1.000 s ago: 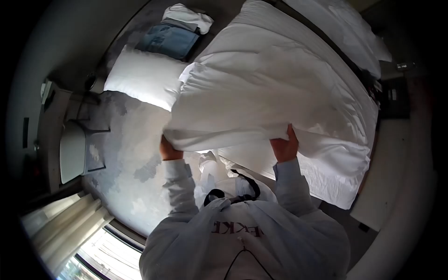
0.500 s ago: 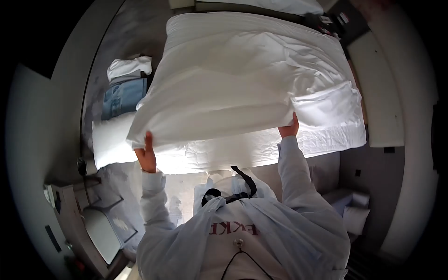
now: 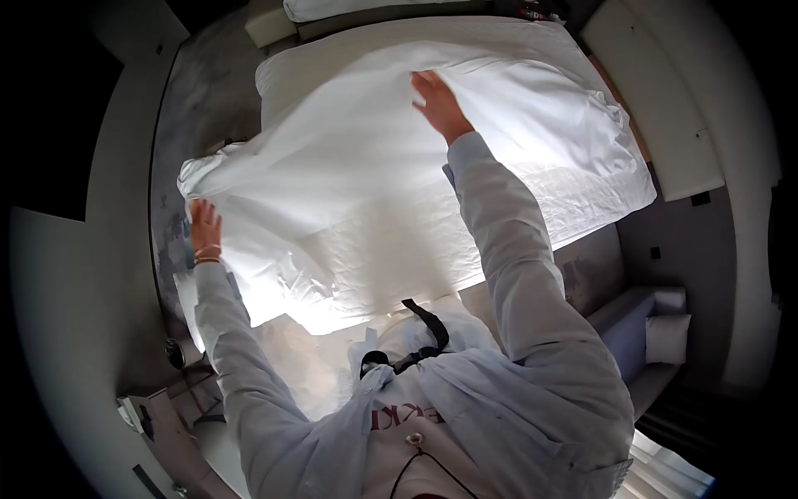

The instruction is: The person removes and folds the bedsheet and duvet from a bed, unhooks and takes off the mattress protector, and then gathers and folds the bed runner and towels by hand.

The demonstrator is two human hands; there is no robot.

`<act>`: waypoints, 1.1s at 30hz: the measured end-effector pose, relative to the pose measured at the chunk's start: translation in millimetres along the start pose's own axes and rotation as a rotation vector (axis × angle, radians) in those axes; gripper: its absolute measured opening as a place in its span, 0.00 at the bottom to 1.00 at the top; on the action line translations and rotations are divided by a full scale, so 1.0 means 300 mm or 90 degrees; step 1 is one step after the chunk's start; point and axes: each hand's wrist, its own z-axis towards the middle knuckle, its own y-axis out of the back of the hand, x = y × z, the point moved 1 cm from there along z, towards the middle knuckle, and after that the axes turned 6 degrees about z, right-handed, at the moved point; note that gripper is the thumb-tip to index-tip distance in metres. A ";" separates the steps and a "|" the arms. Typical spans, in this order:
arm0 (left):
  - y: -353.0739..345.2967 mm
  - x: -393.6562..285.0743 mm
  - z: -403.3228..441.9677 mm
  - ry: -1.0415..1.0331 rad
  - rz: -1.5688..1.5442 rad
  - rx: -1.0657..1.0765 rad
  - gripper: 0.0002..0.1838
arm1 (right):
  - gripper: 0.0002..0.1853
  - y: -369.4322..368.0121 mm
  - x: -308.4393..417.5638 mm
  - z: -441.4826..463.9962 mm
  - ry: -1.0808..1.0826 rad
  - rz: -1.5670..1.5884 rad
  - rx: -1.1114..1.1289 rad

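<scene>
A white duvet point(image 3: 332, 141) billows over the bed, spread toward its far side and over its left end. My right hand point(image 3: 438, 104) reaches far across it with the fingers apart, over the duvet's upper middle. At the left, my left hand point(image 3: 206, 229) is raised with spread fingers beside the duvet's left part; no cloth is gripped in it. The white mattress point(image 3: 399, 249) shows along the near side, its surface quilted. Whether either palm touches the cloth I cannot tell.
A headboard panel point(image 3: 657, 100) stands along the right. A grey sofa point(image 3: 623, 333) with a white pillow point(image 3: 667, 338) is at the lower right. Another bed point(image 3: 374, 8) lies beyond. A desk point(image 3: 170, 441) stands at the lower left.
Both hands have let go of the duvet's near edge. The right hand moved far forward and left, the left hand outward and forward. The duvet has swung away, baring more mattress.
</scene>
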 end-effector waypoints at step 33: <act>0.975 0.731 -0.373 -0.080 0.494 -0.769 0.19 | 0.21 -0.019 -0.512 -1.039 -0.711 0.202 -0.236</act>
